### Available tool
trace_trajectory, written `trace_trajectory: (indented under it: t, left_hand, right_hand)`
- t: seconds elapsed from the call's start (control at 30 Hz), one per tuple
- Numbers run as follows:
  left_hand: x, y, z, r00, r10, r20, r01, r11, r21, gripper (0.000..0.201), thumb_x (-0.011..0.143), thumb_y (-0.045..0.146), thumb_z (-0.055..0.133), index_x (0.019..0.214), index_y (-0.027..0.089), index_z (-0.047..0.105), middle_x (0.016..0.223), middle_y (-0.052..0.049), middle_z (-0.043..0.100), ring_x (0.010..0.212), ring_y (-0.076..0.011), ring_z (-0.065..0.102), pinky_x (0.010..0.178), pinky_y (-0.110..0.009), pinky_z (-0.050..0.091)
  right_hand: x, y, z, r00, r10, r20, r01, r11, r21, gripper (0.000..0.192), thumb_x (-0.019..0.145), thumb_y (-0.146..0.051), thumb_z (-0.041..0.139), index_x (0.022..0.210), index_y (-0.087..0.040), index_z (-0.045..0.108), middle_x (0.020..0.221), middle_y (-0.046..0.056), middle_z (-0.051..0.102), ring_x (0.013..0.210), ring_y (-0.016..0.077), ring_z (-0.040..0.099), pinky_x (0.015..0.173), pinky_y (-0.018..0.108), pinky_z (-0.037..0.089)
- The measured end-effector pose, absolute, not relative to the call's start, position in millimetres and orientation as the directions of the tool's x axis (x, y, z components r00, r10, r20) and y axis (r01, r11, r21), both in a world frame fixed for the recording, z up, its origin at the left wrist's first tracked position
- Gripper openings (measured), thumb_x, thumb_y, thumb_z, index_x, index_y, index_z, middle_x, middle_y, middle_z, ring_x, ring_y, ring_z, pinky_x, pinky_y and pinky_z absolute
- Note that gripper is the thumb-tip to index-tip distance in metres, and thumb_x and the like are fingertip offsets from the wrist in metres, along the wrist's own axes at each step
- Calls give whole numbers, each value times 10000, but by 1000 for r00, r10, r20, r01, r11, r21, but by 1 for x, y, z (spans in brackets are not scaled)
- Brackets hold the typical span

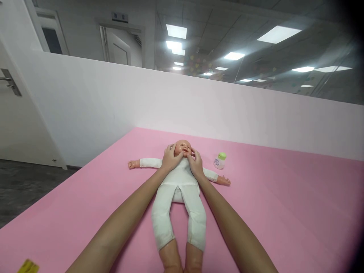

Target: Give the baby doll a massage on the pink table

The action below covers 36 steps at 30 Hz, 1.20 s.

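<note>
A baby doll (pixel 182 174) with a white cloth body lies on its back on the pink table, its head toward the wall and its arms stretched out sideways. My left hand (pixel 170 158) cups the left side of the doll's head, thumb near the chin. On the other side my right hand (pixel 195 163) rests against the cheek and jaw, its thumb also close to the chin. Between them the doll's face stays visible. A small clear bottle (pixel 219 161) with a green cap stands to the right, beyond the doll's arm.
The pink tabletop (pixel 270 197) meets a low white wall (pixel 227 110) with glass above it. At the left are a white door (pixel 25 125) and dark floor (pixel 17 189) past the table's edge. A yellow label (pixel 28 266) shows at the bottom left.
</note>
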<state>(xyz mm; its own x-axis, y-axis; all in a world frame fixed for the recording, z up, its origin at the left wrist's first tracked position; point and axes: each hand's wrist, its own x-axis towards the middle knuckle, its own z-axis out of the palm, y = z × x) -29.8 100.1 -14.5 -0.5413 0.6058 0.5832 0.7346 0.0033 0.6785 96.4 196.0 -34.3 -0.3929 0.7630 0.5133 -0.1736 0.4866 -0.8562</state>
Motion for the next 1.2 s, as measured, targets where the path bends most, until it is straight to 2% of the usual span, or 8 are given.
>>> trace_trajectory:
  t: [0.17,0.37,0.57,0.87,1.0,1.2]
  left_hand:
    - [-30,100,-14,-539,608,584,738,6,675,519,913,419,636,1384,208,580,1371,-119,564,1285,-310,532,1121,-451,444]
    - [-30,101,-15,-550,609,572,732,21,681,634,845,458,721,1404,203,563,1390,-121,544,1302,-323,519,1124,-445,444]
    - [-29,100,-14,-540,602,588,739,6,673,521,915,421,636,1381,195,579,1368,-125,565,1273,-312,540,1108,-449,454]
    - [-29,101,-15,-543,604,583,736,8,677,579,878,464,693,1383,209,574,1378,-119,555,1293,-317,525,1112,-439,450]
    - [-29,100,-15,-539,599,592,745,11,667,512,927,432,625,1379,196,578,1365,-124,564,1273,-311,536,1113,-450,448]
    - [-28,99,-13,-536,603,591,745,8,667,508,922,427,635,1371,196,584,1350,-124,573,1257,-307,545,1103,-446,455]
  right_hand:
    - [97,196,-33,-399,764,508,-167,484,-859,532,895,-480,610,1337,-184,612,1377,144,629,1209,266,622,1052,424,497]
    - [97,196,-34,-408,754,515,-169,492,-854,587,842,-488,684,1335,-178,606,1368,149,632,1204,280,621,1047,440,501]
    - [96,198,-36,-400,762,510,-181,480,-859,516,894,-466,613,1333,-194,609,1379,140,629,1210,269,621,1045,439,504]
    - [98,194,-32,-402,754,520,-175,494,-852,569,838,-494,699,1314,-193,617,1341,140,649,1180,277,634,1027,435,515]
    - [98,195,-33,-399,760,512,-171,487,-856,532,859,-463,660,1317,-196,621,1363,138,640,1195,275,628,1045,440,502]
    - [98,197,-35,-398,755,521,-179,493,-851,494,889,-441,618,1321,-201,624,1370,132,638,1204,269,623,1057,444,495]
